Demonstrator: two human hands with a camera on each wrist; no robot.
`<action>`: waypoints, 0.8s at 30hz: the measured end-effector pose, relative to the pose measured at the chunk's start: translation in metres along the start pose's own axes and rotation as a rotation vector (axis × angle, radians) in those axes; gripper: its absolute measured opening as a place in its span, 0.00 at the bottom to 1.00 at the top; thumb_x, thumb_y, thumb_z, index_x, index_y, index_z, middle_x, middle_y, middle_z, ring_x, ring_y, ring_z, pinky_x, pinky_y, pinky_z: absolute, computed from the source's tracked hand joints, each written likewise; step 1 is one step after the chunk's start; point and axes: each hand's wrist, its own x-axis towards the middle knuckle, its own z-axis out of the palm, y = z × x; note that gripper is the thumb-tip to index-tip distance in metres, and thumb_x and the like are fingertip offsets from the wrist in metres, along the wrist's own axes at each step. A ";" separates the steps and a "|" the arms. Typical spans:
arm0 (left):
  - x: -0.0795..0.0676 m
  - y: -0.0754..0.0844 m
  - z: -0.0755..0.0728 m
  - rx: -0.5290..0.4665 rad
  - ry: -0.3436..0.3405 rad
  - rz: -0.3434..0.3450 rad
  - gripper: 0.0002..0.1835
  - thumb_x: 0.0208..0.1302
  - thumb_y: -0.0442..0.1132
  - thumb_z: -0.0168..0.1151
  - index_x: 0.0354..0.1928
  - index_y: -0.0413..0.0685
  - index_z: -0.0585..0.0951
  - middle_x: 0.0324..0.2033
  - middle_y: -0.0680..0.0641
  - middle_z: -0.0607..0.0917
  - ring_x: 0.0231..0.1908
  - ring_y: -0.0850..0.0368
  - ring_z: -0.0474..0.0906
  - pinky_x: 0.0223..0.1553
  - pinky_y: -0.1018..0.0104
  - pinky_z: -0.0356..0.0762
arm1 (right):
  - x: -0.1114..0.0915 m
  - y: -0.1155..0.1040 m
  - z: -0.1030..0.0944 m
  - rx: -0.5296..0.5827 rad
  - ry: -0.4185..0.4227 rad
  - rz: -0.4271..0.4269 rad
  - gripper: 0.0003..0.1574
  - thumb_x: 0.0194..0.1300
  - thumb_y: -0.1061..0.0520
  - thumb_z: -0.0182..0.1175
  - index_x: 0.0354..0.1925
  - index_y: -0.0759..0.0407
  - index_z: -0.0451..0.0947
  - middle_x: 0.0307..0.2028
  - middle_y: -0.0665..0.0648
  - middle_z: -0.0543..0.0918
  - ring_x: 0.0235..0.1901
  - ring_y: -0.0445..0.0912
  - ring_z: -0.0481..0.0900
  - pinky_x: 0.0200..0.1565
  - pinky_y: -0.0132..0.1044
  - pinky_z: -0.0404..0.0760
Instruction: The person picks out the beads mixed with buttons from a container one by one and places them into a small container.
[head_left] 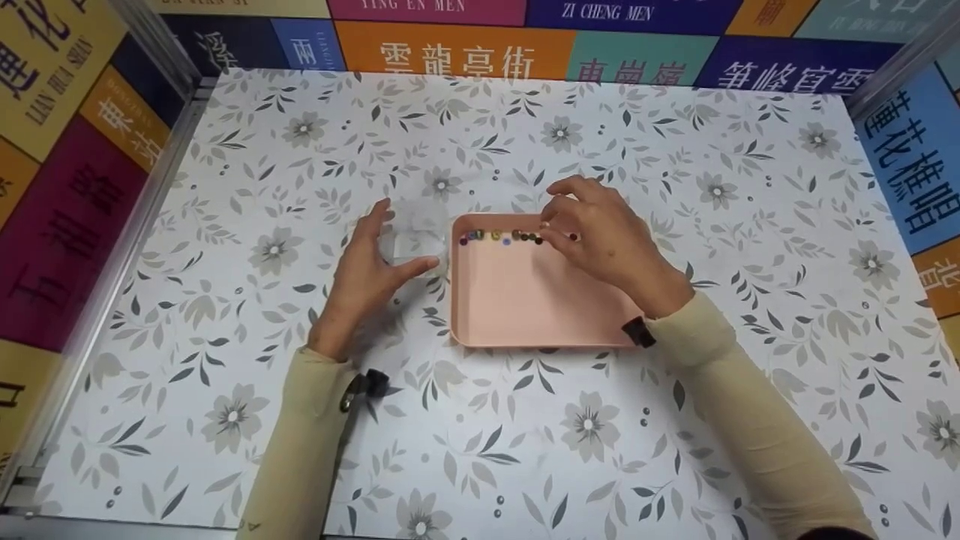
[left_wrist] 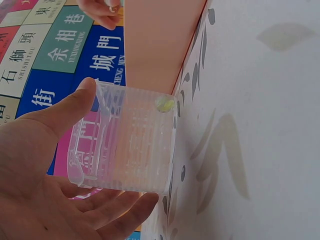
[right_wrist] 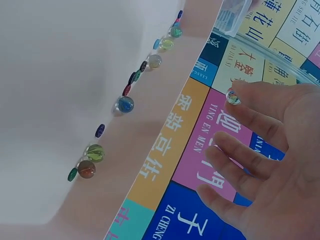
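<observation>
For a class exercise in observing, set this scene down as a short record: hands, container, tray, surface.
Left hand: holds the clear container
Right hand: pinches a glassy marble over the pink tray
Container: left of the tray; a yellowish marble shows at its base
Tray: marbles and flat discs in a row along its far side
Surface: white with a grey floral pattern

Table (head_left: 300, 480): white surface with a grey floral print all over;
Pink tray (head_left: 525, 307): rectangular, rounded corners; lies flat near the table's middle;
Clear container (head_left: 416, 240): ribbed, see-through; stands upright just beside the tray, on its left in the head view
</observation>
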 end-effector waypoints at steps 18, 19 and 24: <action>0.003 0.003 -0.002 -0.002 0.003 0.004 0.63 0.54 0.59 0.80 0.83 0.49 0.53 0.78 0.41 0.66 0.78 0.43 0.63 0.79 0.48 0.63 | 0.006 -0.008 0.002 0.028 0.039 -0.078 0.12 0.71 0.50 0.68 0.46 0.56 0.87 0.62 0.59 0.81 0.63 0.59 0.78 0.67 0.60 0.72; 0.003 0.003 -0.002 0.000 0.003 0.000 0.63 0.54 0.59 0.80 0.83 0.50 0.53 0.78 0.41 0.65 0.78 0.43 0.63 0.79 0.48 0.63 | 0.006 -0.009 0.002 0.026 0.037 -0.079 0.12 0.71 0.50 0.68 0.46 0.56 0.87 0.62 0.59 0.81 0.63 0.58 0.77 0.68 0.59 0.72; -0.001 0.000 -0.001 -0.004 0.001 -0.006 0.63 0.54 0.59 0.80 0.83 0.50 0.52 0.78 0.41 0.66 0.78 0.43 0.63 0.79 0.48 0.62 | 0.005 -0.013 0.005 0.038 0.028 -0.086 0.12 0.71 0.51 0.68 0.47 0.56 0.87 0.63 0.59 0.80 0.64 0.58 0.77 0.68 0.59 0.72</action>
